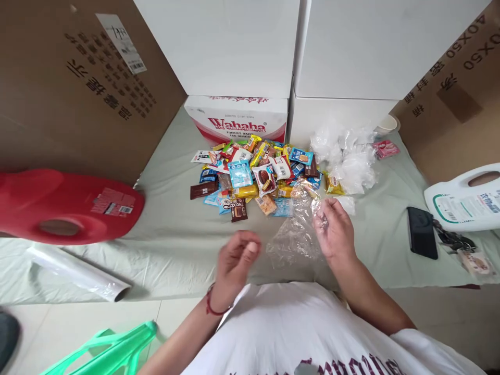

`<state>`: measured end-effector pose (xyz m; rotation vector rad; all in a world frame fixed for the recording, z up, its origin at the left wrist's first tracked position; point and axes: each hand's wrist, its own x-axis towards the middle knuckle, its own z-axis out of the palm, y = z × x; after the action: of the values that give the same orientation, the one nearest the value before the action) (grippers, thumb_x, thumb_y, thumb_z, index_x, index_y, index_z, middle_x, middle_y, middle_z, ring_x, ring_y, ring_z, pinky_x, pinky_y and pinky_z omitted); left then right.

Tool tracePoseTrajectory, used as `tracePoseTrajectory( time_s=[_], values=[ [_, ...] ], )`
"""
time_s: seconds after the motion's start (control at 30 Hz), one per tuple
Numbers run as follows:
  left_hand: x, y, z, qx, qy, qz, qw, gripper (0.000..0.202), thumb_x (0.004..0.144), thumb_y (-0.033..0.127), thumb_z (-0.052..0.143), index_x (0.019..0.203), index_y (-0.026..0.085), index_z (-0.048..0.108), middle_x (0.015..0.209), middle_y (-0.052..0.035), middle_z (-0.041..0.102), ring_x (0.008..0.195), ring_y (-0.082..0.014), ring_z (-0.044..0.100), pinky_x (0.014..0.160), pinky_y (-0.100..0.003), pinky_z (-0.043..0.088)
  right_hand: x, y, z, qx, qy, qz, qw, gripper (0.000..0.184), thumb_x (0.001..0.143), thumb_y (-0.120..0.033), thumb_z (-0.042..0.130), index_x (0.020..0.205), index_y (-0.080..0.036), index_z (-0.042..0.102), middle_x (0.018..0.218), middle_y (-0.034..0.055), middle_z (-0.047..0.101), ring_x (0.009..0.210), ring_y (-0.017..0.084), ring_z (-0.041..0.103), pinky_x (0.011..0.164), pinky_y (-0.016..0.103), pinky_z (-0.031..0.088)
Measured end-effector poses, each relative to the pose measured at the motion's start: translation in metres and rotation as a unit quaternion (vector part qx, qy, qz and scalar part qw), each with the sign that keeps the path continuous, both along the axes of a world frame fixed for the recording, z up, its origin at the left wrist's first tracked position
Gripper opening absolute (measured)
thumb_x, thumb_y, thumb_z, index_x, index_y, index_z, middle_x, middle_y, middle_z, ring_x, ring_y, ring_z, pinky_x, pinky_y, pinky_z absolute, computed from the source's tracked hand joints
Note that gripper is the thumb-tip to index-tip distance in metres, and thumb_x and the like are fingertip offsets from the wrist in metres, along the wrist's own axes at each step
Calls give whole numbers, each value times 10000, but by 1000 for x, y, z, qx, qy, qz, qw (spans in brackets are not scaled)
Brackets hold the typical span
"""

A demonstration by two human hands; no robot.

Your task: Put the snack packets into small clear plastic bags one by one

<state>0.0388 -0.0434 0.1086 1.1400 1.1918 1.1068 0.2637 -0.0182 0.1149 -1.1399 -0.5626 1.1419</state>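
My right hand [335, 229] is closed on a crumpled clear plastic bag [295, 237], which hangs down to the left over the cloth. My left hand [237, 260], with a red cord on the wrist, is to the left of the bag and apart from it. Its fingers are curled in towards the thumb, and nothing shows between them. Just beyond both hands lies a pile of small wrapped snacks [239, 173] in many colours. A brown cocoa snack packet [238, 210] lies at the pile's near edge.
Behind the snacks stands a Wahaha water carton [238, 122]. Bunched clear bags [347, 156] lie at the right. A red jug [70, 200] and a film roll [80, 273] are at the left. At the right are a phone [422, 233] and a white jug [464, 200].
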Motion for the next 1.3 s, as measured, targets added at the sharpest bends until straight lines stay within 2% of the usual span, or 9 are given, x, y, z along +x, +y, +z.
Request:
tracePoseTrajectory(
  time_s=[0.1, 0.27, 0.47, 0.63, 0.77, 0.87, 1.03, 1.23, 1.3],
  values=[
    [39, -3, 13, -38, -145, -177, 973, 637, 730, 693, 769, 1139, 223, 634, 1195, -131, 645, 1050, -277, 639, 777, -336, 551, -25, -15, 9, 45, -115, -2, 992, 204, 968, -463, 627, 980, -283, 531, 755, -38, 575, 625, 130, 590, 577, 262, 526],
    [78, 9, 8, -61, -222, -82, 970, 406, 779, 512, 818, 988, 231, 612, 1085, -63, 686, 1069, -232, 640, 977, -377, 515, -35, -30, 0, 90, -225, 21, 970, 254, 932, -410, 699, 1095, -281, 553, 913, 17, 681, 803, 183, 706, 741, 339, 594],
    [36, 11, -6, -137, -226, -5, 964, 385, 754, 517, 817, 823, 216, 586, 972, -47, 713, 1045, -245, 682, 878, -371, 564, -1, -32, -1, 7, -88, 85, 992, 355, 839, -440, 793, 1072, -261, 593, 881, -11, 631, 691, 150, 683, 623, 297, 610],
    [-4, 32, -23, -148, -145, 80, 975, 435, 759, 552, 788, 859, 235, 507, 621, 82, 522, 491, -73, 507, 432, -178, 368, 62, -6, 2, -71, -29, 181, 981, 427, 696, -390, 901, 993, -222, 644, 767, -58, 575, 501, 67, 544, 395, 174, 438],
    [-13, 58, -55, -185, -50, 48, 980, 402, 720, 509, 779, 816, 201, 539, 550, 108, 426, 387, -31, 258, 345, -178, 171, 108, 38, -32, -105, -104, 236, 961, 446, 631, -383, 927, 931, -179, 668, 732, -37, 587, 531, 87, 546, 443, 207, 471],
    [-11, 66, -76, -206, -30, 48, 977, 365, 690, 455, 767, 775, 193, 527, 533, 111, 420, 381, -27, 242, 345, -180, 161, 127, 56, -59, -102, -250, 141, 952, 373, 690, -374, 873, 917, -171, 659, 797, 12, 629, 667, 151, 614, 625, 322, 574],
    [-10, 57, -87, -194, -19, 69, 978, 341, 662, 405, 752, 807, 195, 526, 528, 121, 423, 379, -30, 303, 381, -176, 203, 101, 8, -57, 30, -523, -26, 852, 222, 960, -388, 579, 1058, -211, 669, 1060, 98, 671, 936, 232, 651, 838, 419, 573],
    [-33, 48, -79, -186, 11, 106, 977, 415, 659, 343, 745, 957, 211, 488, 611, 121, 469, 407, -50, 364, 444, -190, 243, 41, -78, -54, 228, -630, 284, 685, 245, 967, -179, 555, 1136, -260, 712, 1330, 99, 643, 1322, 295, 523, 1075, 536, 493],
    [-42, 44, -68, -137, 60, 174, 973, 424, 680, 303, 732, 1006, 217, 474, 721, 91, 520, 476, -58, 409, 487, -198, 295, 48, -91, -61, 221, -636, 302, 675, 274, 947, -122, 526, 1088, -243, 728, 1355, 107, 636, 1385, 315, 469, 1081, 582, 481]
  ],
)
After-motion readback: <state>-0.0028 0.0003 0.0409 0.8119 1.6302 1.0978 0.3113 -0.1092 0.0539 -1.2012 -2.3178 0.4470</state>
